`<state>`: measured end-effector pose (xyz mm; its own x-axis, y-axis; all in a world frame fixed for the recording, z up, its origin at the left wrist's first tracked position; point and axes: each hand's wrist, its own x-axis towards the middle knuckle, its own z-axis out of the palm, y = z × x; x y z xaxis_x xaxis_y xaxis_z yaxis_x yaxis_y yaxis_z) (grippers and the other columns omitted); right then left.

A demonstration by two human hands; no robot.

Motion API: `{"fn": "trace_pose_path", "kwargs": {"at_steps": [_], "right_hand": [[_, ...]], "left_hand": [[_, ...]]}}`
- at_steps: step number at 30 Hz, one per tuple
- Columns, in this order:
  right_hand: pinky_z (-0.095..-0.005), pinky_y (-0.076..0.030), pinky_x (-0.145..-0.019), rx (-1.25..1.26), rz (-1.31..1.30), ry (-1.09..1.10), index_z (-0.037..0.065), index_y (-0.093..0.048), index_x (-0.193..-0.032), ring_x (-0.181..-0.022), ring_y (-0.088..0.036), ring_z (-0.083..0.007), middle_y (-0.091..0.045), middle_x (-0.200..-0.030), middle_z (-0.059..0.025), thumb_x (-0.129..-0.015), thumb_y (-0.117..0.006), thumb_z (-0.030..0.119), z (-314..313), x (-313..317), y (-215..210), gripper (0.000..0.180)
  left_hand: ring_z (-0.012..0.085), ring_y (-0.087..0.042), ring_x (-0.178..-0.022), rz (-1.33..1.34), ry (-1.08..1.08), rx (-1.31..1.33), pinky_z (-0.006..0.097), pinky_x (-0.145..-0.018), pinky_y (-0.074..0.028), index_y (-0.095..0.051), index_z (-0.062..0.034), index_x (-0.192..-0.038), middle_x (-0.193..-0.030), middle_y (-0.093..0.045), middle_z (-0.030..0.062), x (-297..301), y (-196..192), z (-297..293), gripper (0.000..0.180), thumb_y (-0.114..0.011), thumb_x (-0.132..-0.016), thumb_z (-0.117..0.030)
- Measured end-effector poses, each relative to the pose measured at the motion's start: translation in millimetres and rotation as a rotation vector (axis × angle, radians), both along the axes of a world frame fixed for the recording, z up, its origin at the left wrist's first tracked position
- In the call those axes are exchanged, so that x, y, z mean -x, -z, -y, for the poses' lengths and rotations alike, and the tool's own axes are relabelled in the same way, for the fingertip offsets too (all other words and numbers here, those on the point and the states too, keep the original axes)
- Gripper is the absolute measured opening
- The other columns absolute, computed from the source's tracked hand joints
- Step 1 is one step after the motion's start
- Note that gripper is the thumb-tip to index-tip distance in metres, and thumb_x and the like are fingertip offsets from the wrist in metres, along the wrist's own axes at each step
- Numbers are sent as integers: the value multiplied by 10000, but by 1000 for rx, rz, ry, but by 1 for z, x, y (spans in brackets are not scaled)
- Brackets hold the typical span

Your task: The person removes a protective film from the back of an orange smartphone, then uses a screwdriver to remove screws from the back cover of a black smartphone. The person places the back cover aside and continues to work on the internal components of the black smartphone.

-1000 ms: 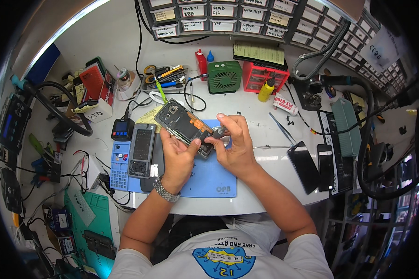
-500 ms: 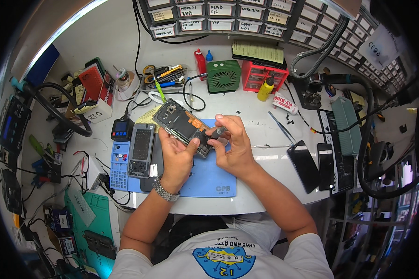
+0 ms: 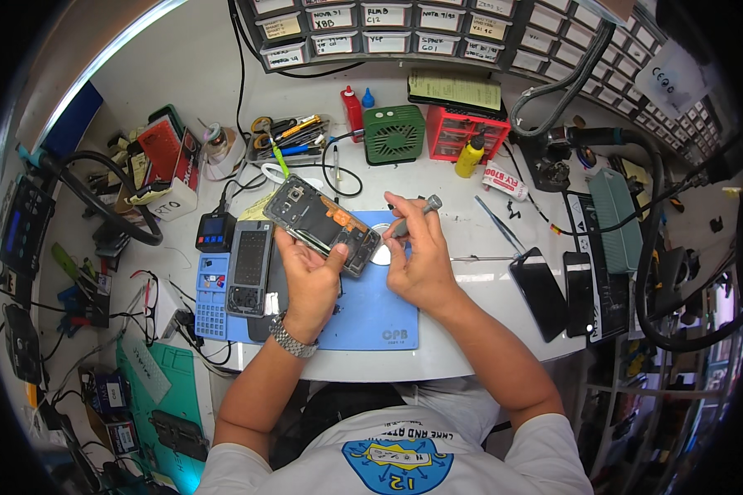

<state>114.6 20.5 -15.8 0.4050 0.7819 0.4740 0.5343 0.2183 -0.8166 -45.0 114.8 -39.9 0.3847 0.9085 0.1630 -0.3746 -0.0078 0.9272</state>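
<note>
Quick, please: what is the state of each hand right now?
Left hand: closed around the opened phone, holding it tilted above the blue mat.
Right hand: closed on a grey screwdriver, tip at the phone's edge.

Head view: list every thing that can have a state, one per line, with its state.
opened phone: back cover off, insides exposed, tilted, gripped by the left hand
screwdriver: held in the right hand, tip at the phone's lower end
dark phone: lying flat on the blue mat, untouched
tweezers: lying on the bench, unused
green fan: upright, running or not cannot be told
</note>
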Motion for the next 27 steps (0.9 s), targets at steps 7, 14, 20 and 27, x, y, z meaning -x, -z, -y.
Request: {"fn": "trace_pose_path", "kwargs": {"at_steps": [7,14,20,27], "right_hand": [[-415,-592,-820,47,141,-45,-29,-705,-1116,-936,-682,-344,-616,-1038,-195,-902,-681,-72,2,2,-1,219],[-474,-578,-768,42,292,-4,-28,-686,-995,-874,-660,-397,-608,-988,-205,-892,-744,18,-1,6,8,127],[-439,-585,-713,110,374,20,-14,-649,-1018,-813,-688,-373,-610,-989,-188,-865,-743,-24,2,-1,4,180],[-425,-589,-673,32,205,-68,-7,-628,-1000,-734,-686,-325,-636,-954,-166,-858,-718,-65,-2,3,12,178]], "left_hand": [[193,-639,-1231,-51,-33,-168,309,-1002,-596,-314,-38,-1470,-1401,-549,174,-3,-10,5,678,-688,-943,170],[229,-550,-1376,-14,21,-357,373,-1161,-496,-223,-17,-1563,-1479,-470,189,-8,-9,16,747,-608,-956,187],[223,-564,-1353,-4,-2,-331,368,-1164,-490,-237,-15,-1543,-1458,-483,181,-8,-10,17,720,-612,-962,184],[228,-580,-1335,-40,3,-356,371,-1149,-503,-239,-1,-1517,-1436,-495,188,-7,-8,17,688,-611,-967,179]]}}
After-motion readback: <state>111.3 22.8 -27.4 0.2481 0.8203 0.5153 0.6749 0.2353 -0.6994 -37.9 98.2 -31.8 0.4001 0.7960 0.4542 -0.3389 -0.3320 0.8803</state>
